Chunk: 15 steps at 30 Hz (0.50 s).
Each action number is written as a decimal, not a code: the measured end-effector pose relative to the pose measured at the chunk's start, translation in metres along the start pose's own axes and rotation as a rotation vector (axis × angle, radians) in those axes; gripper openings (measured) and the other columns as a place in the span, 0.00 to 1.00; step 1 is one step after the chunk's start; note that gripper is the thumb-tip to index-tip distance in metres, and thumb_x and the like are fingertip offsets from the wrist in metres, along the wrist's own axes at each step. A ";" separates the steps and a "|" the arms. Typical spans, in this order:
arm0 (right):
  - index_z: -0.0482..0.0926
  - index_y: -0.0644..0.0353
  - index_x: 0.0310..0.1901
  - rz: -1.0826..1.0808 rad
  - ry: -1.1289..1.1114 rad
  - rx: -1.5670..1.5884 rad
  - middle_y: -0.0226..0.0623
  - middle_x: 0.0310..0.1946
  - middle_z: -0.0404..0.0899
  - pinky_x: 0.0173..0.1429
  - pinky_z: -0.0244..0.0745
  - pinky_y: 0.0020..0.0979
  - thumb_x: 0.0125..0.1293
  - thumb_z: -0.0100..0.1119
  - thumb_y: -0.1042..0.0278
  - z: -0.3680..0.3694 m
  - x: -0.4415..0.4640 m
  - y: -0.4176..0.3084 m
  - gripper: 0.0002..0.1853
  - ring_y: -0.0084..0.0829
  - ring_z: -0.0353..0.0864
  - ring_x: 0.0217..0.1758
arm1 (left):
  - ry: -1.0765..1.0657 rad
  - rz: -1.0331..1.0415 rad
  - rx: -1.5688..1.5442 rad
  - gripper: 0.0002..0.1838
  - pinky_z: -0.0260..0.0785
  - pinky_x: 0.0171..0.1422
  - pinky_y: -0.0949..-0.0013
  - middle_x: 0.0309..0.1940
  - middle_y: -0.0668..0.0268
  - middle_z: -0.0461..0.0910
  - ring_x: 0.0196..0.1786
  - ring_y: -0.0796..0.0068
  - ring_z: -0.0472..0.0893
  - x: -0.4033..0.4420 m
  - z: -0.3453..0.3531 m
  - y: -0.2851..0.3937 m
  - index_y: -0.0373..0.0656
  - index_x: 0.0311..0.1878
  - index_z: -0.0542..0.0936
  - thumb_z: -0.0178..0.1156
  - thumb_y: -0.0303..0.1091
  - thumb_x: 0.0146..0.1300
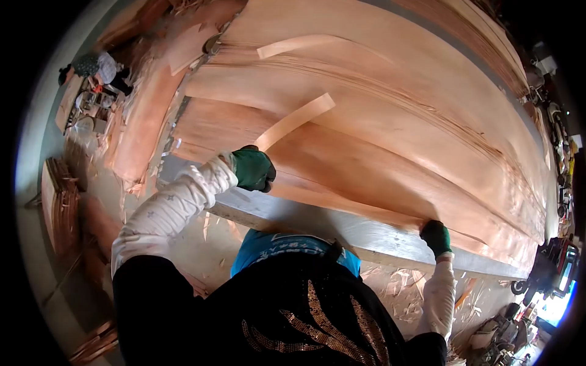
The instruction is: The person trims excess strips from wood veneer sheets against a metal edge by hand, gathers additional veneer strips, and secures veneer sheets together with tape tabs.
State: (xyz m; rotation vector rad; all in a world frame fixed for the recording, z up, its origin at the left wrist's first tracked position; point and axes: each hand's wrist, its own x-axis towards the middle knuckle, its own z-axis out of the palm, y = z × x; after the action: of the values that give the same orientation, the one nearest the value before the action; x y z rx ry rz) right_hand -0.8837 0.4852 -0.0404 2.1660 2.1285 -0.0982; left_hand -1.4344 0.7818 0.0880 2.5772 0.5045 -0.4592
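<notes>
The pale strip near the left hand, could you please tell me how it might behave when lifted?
The pale strip looks thin, so it's probably light; its long, narrow shape suggests floppiness. Splintered scraps nearby hint it may crack.

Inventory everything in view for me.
Wood sheets: several, tan, on the table
Strips: two, pale tan, on the sheets
Metal table: one, grey, under the sheets
Wood stack: one, brown, left
Scraps: many, tan, floor
Other person: one, dark top, upper left
Clutter: uncounted, mixed colours, right side
Left hand: one, green glove, at nearer strip's end
Right hand: one, green glove, at sheets' near edge
Sleeves: two, white, forearms
Waist garment: one, blue, front
Top: one, black, bottom
</notes>
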 end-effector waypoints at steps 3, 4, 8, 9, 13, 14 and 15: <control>0.77 0.58 0.24 0.023 -0.076 0.000 0.48 0.24 0.78 0.34 0.76 0.46 0.60 0.58 0.59 0.000 -0.005 0.002 0.13 0.48 0.80 0.29 | -0.027 0.030 0.072 0.04 0.69 0.42 0.53 0.33 0.67 0.84 0.35 0.60 0.82 -0.043 -0.002 -0.016 0.53 0.30 0.83 0.63 0.40 0.54; 0.77 0.58 0.25 -0.012 -0.098 -0.069 0.48 0.24 0.78 0.34 0.76 0.45 0.60 0.58 0.59 0.001 -0.006 0.002 0.12 0.48 0.79 0.30 | -0.016 0.082 0.086 0.04 0.69 0.41 0.52 0.35 0.68 0.84 0.35 0.61 0.82 -0.061 -0.002 -0.027 0.54 0.30 0.82 0.63 0.40 0.54; 0.76 0.59 0.24 0.040 -0.125 -0.074 0.49 0.22 0.78 0.33 0.76 0.46 0.64 0.56 0.55 0.007 -0.003 0.009 0.17 0.49 0.80 0.28 | -0.150 -0.155 -0.003 0.08 0.71 0.42 0.53 0.42 0.67 0.83 0.38 0.60 0.82 -0.126 -0.025 -0.053 0.54 0.36 0.85 0.63 0.40 0.52; 0.76 0.59 0.23 0.034 -0.149 -0.108 0.49 0.21 0.78 0.32 0.77 0.47 0.65 0.56 0.53 0.010 -0.001 0.009 0.19 0.49 0.80 0.27 | -0.169 -0.321 -0.073 0.10 0.72 0.43 0.54 0.41 0.64 0.84 0.39 0.59 0.82 -0.140 -0.032 -0.055 0.52 0.38 0.85 0.65 0.40 0.52; 0.77 0.59 0.21 0.005 -0.160 -0.157 0.49 0.20 0.79 0.28 0.77 0.46 0.65 0.55 0.51 0.008 0.004 0.010 0.22 0.49 0.81 0.25 | -0.124 -0.766 -0.293 0.17 0.74 0.50 0.57 0.39 0.57 0.85 0.44 0.56 0.83 -0.191 -0.038 -0.079 0.47 0.42 0.85 0.69 0.45 0.51; 0.76 0.60 0.21 0.014 -0.186 -0.180 0.49 0.20 0.79 0.28 0.77 0.46 0.64 0.56 0.52 0.010 0.003 0.014 0.21 0.48 0.81 0.25 | -0.085 -0.759 -0.317 0.18 0.74 0.51 0.57 0.39 0.57 0.85 0.44 0.56 0.83 -0.201 -0.030 -0.093 0.47 0.42 0.85 0.69 0.45 0.51; 0.76 0.59 0.22 0.010 -0.186 -0.188 0.49 0.21 0.78 0.29 0.77 0.46 0.63 0.56 0.53 0.013 0.002 0.016 0.19 0.48 0.81 0.25 | -0.041 -0.743 -0.313 0.18 0.74 0.51 0.57 0.39 0.58 0.85 0.44 0.57 0.83 -0.208 -0.017 -0.109 0.47 0.42 0.85 0.70 0.45 0.50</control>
State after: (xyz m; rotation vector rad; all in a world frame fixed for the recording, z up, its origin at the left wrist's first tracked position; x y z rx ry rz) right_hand -0.8677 0.4850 -0.0528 1.9790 1.9411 -0.0912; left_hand -1.6592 0.8248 0.1441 2.0101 1.4035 -0.6095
